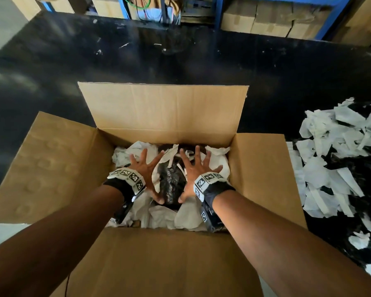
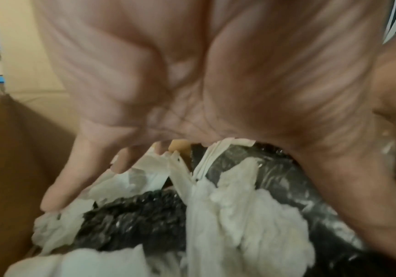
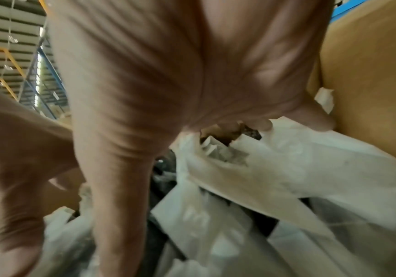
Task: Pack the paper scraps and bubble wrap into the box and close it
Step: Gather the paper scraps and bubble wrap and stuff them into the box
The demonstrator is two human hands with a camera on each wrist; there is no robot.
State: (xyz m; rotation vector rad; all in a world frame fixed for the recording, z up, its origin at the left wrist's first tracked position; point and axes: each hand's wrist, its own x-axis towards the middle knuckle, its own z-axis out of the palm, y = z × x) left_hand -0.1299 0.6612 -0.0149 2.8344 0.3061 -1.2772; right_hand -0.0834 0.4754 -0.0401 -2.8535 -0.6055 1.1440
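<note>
My hands, left (image 1: pixel 145 170) and right (image 1: pixel 196 168), are spread wide and flat, holding nothing, pressing scraps (image 1: pixel 137 150) and bubble wrap (image 1: pixel 170 182) down inside the box (image 1: pixel 263 172) to make room. More scraps (image 1: pixel 334 159) wait on the surface (image 1: pixel 180 58) to my right; the flaps (image 1: pixel 163 108) stand open.

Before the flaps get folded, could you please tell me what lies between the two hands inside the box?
A dark wad of bubble wrap lies between the left hand and right hand, with white paper scraps around it; the head view shows this.
</note>
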